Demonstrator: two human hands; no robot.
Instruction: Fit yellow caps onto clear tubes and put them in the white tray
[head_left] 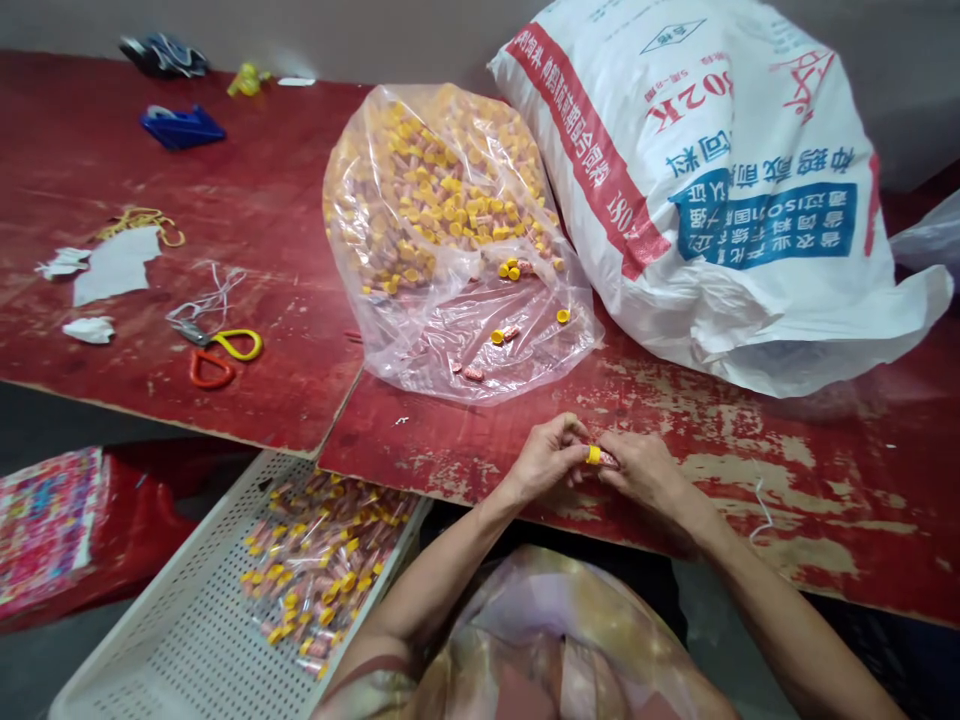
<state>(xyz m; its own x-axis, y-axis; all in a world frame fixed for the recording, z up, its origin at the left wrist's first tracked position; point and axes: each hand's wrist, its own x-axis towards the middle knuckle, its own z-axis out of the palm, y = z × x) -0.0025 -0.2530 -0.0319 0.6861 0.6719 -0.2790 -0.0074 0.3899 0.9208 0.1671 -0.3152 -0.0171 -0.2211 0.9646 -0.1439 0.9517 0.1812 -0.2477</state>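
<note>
A small yellow-capped piece (598,456) with a pinkish patterned body is held between my two hands, just above the red table's front edge. My left hand (547,458) pinches its yellow end from the left. My right hand (646,470) grips the patterned end from the right. Beyond my hands lies a clear plastic bag (442,210) full of similar yellow-capped pieces, with a few loose ones near its mouth. Below the table edge at left, a white perforated basket (180,620) holds many more such pieces, some under clear plastic.
A large white printed sack (705,180) stands at the back right. Scissors (221,345) with red and yellow handles, white string, paper scraps (116,265) and a blue tape dispenser (182,127) lie on the left. A red stool (142,520) with a patterned cover is at lower left.
</note>
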